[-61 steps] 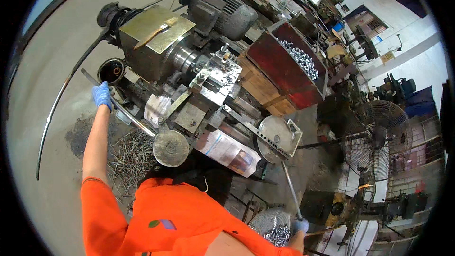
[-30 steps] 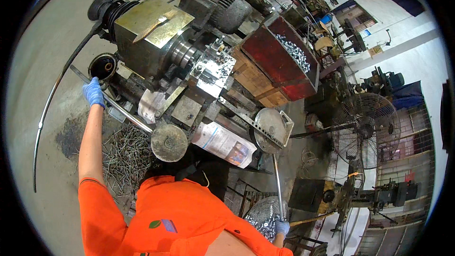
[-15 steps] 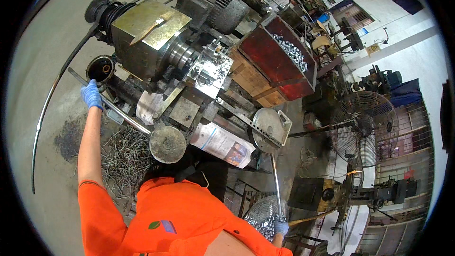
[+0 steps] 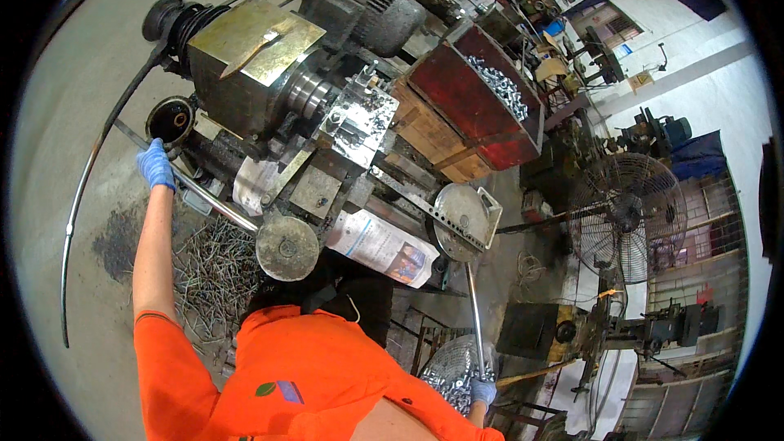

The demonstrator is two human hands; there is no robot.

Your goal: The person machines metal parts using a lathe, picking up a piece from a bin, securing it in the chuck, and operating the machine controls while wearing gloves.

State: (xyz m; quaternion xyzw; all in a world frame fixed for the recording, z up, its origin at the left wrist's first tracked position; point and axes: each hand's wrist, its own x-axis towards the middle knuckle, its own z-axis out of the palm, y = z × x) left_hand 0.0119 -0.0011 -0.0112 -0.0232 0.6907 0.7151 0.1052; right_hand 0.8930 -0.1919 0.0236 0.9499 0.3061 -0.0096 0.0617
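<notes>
My left hand, in a blue glove, is closed around a long metal lever that runs from a round metal disc at the machine's front. My right hand, gloved in blue too, grips the lower end of a shiny steel lever. That second lever extends down from a round plate on the right. Between them stands a greasy lathe-like machine with a steel spindle and a shiny tool slide scattered with metal chips.
A red bin of small metal parts sits behind the slide. Beside my right hand is a round basket of similar parts. Thin metal scraps pile up on the floor at left. A large fan stands at right.
The view has shifted very slightly. Both hands stay on their levers, with no visible movement of the slide.
</notes>
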